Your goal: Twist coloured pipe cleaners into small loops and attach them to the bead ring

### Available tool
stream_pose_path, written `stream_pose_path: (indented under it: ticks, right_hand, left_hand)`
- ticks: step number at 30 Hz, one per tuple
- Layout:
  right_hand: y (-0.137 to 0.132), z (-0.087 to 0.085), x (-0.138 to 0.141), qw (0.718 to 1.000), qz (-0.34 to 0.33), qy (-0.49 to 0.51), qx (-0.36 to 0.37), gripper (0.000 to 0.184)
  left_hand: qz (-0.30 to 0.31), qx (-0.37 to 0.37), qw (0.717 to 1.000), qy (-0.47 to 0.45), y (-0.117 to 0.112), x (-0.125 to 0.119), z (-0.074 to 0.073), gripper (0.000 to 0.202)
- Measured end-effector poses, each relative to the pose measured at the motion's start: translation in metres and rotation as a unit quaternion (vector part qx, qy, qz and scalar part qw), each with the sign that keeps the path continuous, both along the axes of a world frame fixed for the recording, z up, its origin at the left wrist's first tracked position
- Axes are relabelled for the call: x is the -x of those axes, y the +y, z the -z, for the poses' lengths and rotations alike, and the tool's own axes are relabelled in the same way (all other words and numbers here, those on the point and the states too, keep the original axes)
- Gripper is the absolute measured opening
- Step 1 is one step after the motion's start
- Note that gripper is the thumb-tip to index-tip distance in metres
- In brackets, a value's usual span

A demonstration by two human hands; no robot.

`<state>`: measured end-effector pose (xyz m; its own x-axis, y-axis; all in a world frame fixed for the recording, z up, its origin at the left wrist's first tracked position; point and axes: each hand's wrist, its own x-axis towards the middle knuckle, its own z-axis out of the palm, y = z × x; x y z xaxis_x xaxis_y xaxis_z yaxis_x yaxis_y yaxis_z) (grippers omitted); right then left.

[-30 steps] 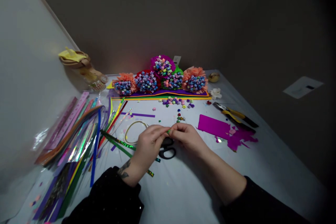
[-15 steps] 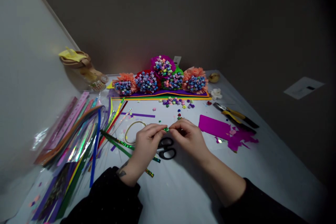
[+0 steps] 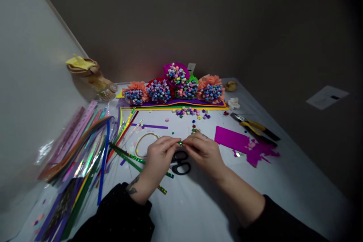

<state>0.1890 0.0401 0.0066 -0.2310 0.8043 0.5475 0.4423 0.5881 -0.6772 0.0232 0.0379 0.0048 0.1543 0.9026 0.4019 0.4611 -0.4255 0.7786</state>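
Between the fingertips of both hands is a small shiny green folded paper star (image 3: 180, 143). My left hand (image 3: 159, 157) pinches it from the left, thumb and forefinger closed. From the other side my right hand (image 3: 204, 150) pinches it too; its fingers hide part of the piece. Black-handled scissors (image 3: 180, 163) lie on the table beneath the hands, their blades covered by my left hand. Glittery green paper strips (image 3: 132, 156) run under my left wrist. Small folded paper stars (image 3: 188, 112) in mixed colours lie scattered beyond the hands.
Bundled paper strips and plastic sleeves (image 3: 76, 151) cover the left side. Several star-filled crepe flowers (image 3: 159, 90) line the back on coloured sheets. Yellow-handled pliers (image 3: 256, 126) and torn magenta paper (image 3: 231, 138) lie right. A gold ring (image 3: 136, 147) is beside my left hand.
My fingertips have shifted slightly on the green star, and my right fingers have drawn closer together around it. The view has tilted a little; the other things stay where they were.
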Motion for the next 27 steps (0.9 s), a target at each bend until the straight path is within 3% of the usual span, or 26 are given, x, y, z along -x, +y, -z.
stream_pose_path:
  ticks: [22,25,27]
  right_hand:
    - [-0.005,0.005,0.008,0.997,0.046,-0.039,-0.041,0.014]
    - [-0.005,0.005,0.010,0.999,0.049,-0.002,-0.006,0.013]
    - [-0.004,0.003,0.011,0.995,0.052,0.052,0.060,0.012]
  left_hand:
    - [-0.009,0.034,0.999,-0.024,-0.003,-0.005,0.002,0.018]
    - [-0.010,0.040,0.999,-0.025,-0.003,-0.004,0.002,0.018]
    - [-0.008,0.037,0.999,-0.025,-0.002,-0.003,0.001,0.019]
